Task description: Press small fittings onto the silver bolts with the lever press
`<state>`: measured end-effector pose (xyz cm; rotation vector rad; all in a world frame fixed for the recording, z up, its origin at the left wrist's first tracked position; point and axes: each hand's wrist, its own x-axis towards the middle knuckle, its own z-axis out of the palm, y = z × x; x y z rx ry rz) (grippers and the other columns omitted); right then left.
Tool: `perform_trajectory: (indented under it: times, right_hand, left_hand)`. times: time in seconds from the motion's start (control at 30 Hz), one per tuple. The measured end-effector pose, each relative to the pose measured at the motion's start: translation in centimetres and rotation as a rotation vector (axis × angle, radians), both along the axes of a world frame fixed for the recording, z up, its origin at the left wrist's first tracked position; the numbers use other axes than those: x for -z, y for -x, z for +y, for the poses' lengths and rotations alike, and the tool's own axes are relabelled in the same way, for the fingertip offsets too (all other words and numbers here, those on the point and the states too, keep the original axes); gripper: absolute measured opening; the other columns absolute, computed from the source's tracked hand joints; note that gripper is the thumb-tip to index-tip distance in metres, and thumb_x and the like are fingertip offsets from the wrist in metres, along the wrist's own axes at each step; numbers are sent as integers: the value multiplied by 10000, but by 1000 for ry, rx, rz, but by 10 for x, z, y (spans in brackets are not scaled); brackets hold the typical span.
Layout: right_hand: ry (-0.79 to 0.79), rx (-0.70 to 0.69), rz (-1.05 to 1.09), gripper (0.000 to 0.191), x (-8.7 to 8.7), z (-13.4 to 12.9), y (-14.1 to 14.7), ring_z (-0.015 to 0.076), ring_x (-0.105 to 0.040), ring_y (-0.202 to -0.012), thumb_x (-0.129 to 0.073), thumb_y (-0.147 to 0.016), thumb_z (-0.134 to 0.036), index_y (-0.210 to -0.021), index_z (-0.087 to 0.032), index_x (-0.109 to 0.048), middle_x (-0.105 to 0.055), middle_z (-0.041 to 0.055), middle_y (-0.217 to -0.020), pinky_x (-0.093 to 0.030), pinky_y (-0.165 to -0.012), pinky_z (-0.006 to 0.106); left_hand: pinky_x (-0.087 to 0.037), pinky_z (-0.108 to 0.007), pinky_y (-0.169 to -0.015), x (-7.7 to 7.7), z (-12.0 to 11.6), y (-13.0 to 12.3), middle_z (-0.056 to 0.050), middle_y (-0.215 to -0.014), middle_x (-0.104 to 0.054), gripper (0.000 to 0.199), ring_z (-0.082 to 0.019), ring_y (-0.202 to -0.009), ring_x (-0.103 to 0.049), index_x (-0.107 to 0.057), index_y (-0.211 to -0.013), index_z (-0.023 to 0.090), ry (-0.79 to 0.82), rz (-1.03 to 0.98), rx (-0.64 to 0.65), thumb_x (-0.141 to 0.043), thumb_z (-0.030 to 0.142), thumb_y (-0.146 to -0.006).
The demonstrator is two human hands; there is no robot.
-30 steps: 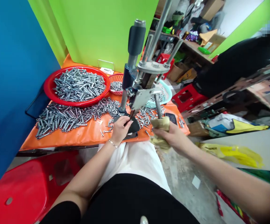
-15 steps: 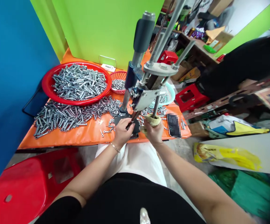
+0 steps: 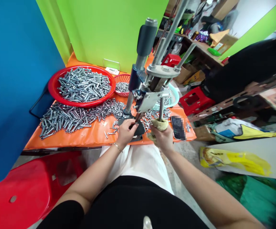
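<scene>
A hand-operated press [image 3: 149, 101] stands on the table in front of me. My right hand [image 3: 164, 136] is closed around its lever, whose grip is wrapped in pale yellow cloth [image 3: 160, 124]. At the dark press base [image 3: 140, 128], my left hand [image 3: 125, 132] has its fingers pinched together just below the tool tip. What they hold, if anything, is too small to make out. Loose metal eye bolts with sleeves [image 3: 66, 117] lie heaped to the left, and a few single ones [image 3: 106, 135] lie nearer my left hand.
A red basin [image 3: 54, 92] full of similar metal parts sits at the back left of the orange-covered table [image 3: 57, 141]. Behind the press are a red basket [image 3: 123, 78] and a mint-green basket [image 3: 175, 93]. A phone [image 3: 178, 127] lies right; a red stool [image 3: 18, 197] stands left.
My right hand and the cloth-wrapped lever grip have shifted a little to the right, towards the phone. My left hand stays at the press base. The whole view has moved slightly.
</scene>
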<state>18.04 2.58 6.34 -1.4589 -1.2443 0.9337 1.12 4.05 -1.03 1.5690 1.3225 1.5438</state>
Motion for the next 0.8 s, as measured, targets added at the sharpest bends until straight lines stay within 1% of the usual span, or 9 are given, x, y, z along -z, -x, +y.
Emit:
perform_trajectory:
  times: [0.1,0.17,0.23,0.3,0.33,0.4,0.5,0.63,0.8]
  right_hand:
    - [62,-43,-50,447,-27,-17,-14,126,-575,-667,-827,-692,-443,-998,-149,-687,-672,37,-823,-492,-588,251]
    - [139,-87,-45,534,-46,-29,-29,145,-606,-679,-844,-692,-501,-1067,-154,-688,-690,48,-846,-512,-594,262]
    - [232,-143,17,604,-62,-40,-41,161,-624,-651,-818,-724,-578,-1148,-174,-668,-703,54,-852,-523,-569,275]
    - [278,-185,61,610,-70,-46,-48,166,-628,-626,-773,-761,-636,-1166,-194,-655,-706,54,-838,-524,-551,277]
    - [276,-191,66,601,-69,-47,-49,165,-629,-630,-762,-768,-652,-1150,-200,-656,-707,54,-841,-524,-551,273]
    - [235,-174,55,585,-61,-45,-46,159,-628,-665,-765,-761,-659,-1111,-203,-660,-706,53,-868,-521,-567,259]
    - [165,-145,71,561,-41,-37,-35,136,-591,-675,-792,-747,-625,-1091,-202,-656,-670,28,-851,-505,-579,237]
    - [119,-150,102,538,-24,-31,-25,127,-569,-688,-790,-765,-577,-1120,-196,-655,-652,20,-858,-500,-601,236]
    - [148,-149,149,541,-18,-30,-23,126,-575,-707,-794,-767,-568,-1142,-205,-653,-656,23,-885,-504,-616,232]
  left_hand:
    - [-559,-379,-943,-4,0,2,-90,-1014,-763,123,-215,-997,-707,-709,-795,196,61,-67,70,-670,278,-878]
    - [-556,-380,-968,-10,-8,5,-105,-1047,-762,163,-224,-1045,-702,-719,-772,185,110,-143,99,-699,319,-864]
    - [-561,-388,-981,-18,-22,10,-120,-1098,-761,210,-236,-1084,-703,-752,-859,174,201,-300,102,-710,379,-872]
    - [-587,-401,-955,-27,-39,18,-128,-1147,-758,298,-244,-1069,-723,-756,-1009,170,337,-523,149,-686,440,-904]
    - [-601,-408,-942,-32,-47,23,-132,-1170,-756,330,-246,-1049,-736,-746,-1068,171,409,-628,200,-671,456,-920]
    - [-613,-423,-953,-42,-61,33,-136,-1197,-753,342,-254,-1036,-753,-727,-1129,172,520,-767,305,-667,445,-931]
    - [-603,-429,-1009,-52,-74,43,-136,-1219,-750,314,-271,-1091,-745,-720,-1156,172,576,-834,377,-714,361,-906]
    - [-600,-433,-1017,-57,-81,48,-129,-1220,-753,345,-289,-1117,-737,-717,-1165,180,583,-812,356,-780,308,-850]
    - [-631,-397,-882,-56,-82,49,-126,-1061,-789,435,-262,-952,-774,-717,-1132,161,591,-752,258,-865,343,-767]
